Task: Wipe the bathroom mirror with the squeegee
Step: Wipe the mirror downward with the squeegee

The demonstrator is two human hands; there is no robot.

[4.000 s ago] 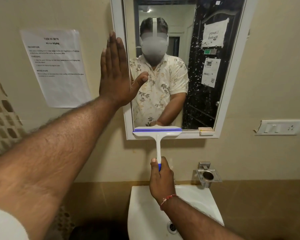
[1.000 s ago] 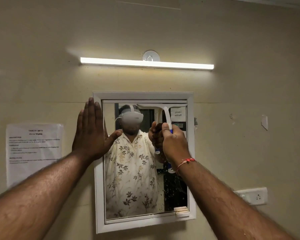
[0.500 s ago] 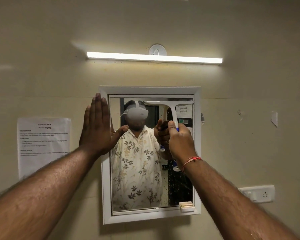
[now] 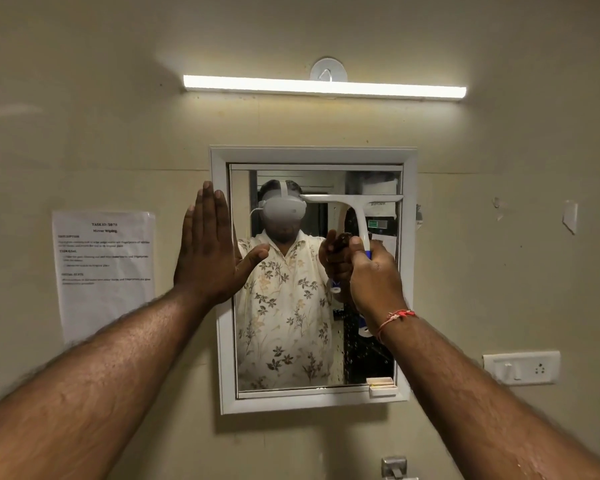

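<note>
A white-framed mirror (image 4: 222, 341) hangs on the beige wall. The white squeegee (image 4: 355, 202) lies with its blade flat on the upper right part of the glass, a little below the top edge. My right hand (image 4: 374, 278) is shut on its blue-tipped handle, which points down. My left hand (image 4: 207, 251) is flat and open, pressed on the mirror's left frame and the wall, thumb over the glass. Water specks dot the lower right glass below the blade.
A tube light (image 4: 324, 86) glows above the mirror. A printed sheet (image 4: 104, 271) is taped to the wall at the left. A switch plate (image 4: 522, 368) sits at the right. A metal holder (image 4: 394, 467) shows at the bottom edge.
The squeegee blade has come down from the glass's top edge to about head height in the reflection. My view has tilted slightly. My left hand stays pressed on the frame.
</note>
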